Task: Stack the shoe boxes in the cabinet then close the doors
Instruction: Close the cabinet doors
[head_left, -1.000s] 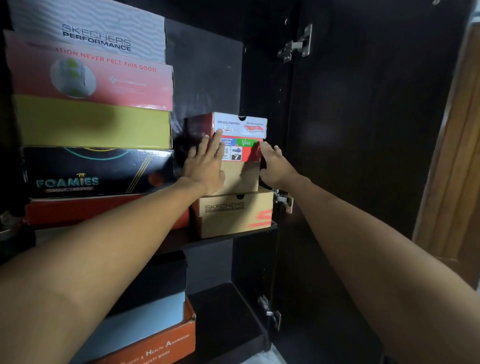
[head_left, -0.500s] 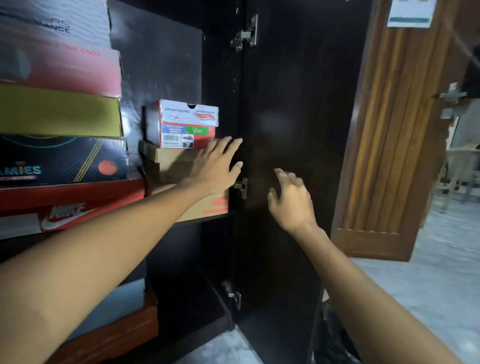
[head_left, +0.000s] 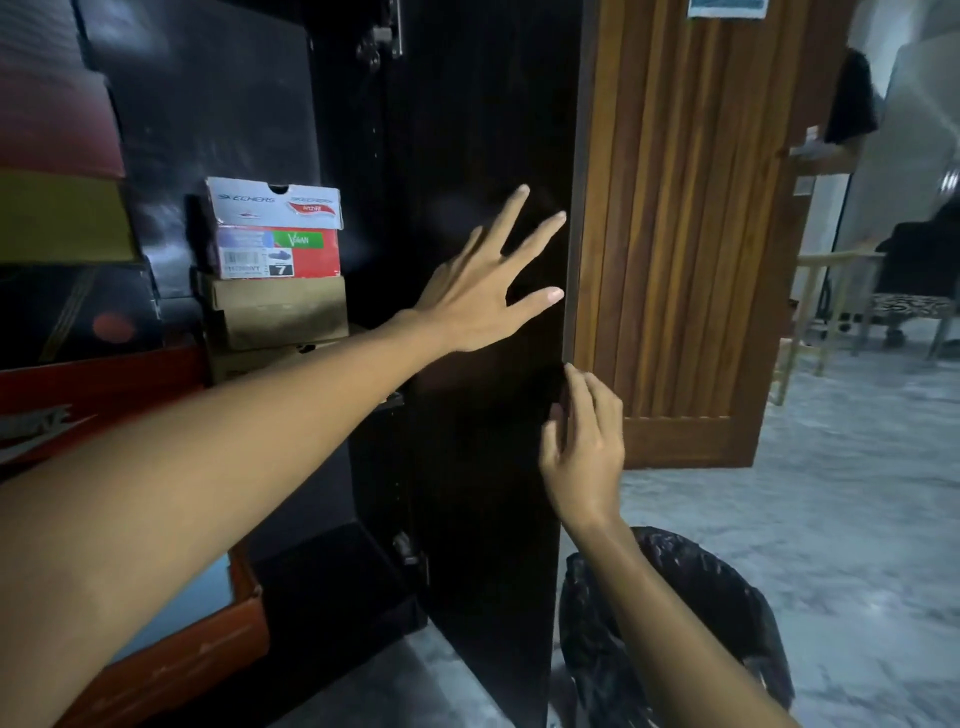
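Note:
A small red-and-white Skechers shoe box tops two brown boxes on the dark cabinet's shelf. A taller pile of larger shoe boxes fills the shelf's left part. The cabinet's dark right door stands open, edge toward me. My left hand is spread with straight fingers over the door's inner face near its free edge; contact is unclear. My right hand reaches the door's edge lower down, fingers loosely bent and holding nothing.
A brown wooden room door stands just behind the cabinet door. A bin with a black bag sits on the marble floor under my right arm. An orange box lies on the cabinet's bottom shelf. Chairs stand far right.
Both hands left the small top box and moved right to the open cabinet door. My view swung right, bringing the wooden door and the room into sight.

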